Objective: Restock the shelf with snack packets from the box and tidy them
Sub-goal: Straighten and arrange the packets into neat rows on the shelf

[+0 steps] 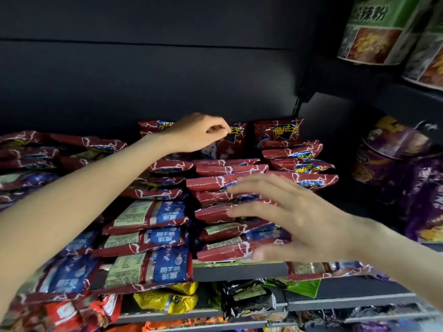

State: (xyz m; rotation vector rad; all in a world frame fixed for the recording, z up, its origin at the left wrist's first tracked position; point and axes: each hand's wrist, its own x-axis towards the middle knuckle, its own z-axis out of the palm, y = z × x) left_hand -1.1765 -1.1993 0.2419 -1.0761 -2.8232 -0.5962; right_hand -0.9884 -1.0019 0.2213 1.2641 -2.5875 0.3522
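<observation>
A dark shelf crowded with red snack packets is seen from above and in front; an upright red packet at the back of the middle row is pinched at its top edge by the left hand, whose fingers are curled against the thumb; the packet stands with its printed face toward the viewer and its long axis vertical, leaning against the dark back panel; a second upright packet is set just beside it to the right; in front of these, flat packets are stacked in overlapping rows, their long axes running left to right and their sealed ends facing outward; the right hand is held over the middle stack with fingers spread and nearly straight, nothing gripped, and whether it touches the packets cannot be told because of blur; purple bags are seen to the right, green-labelled packs above them, and yellow packets on the lower shelf.
</observation>
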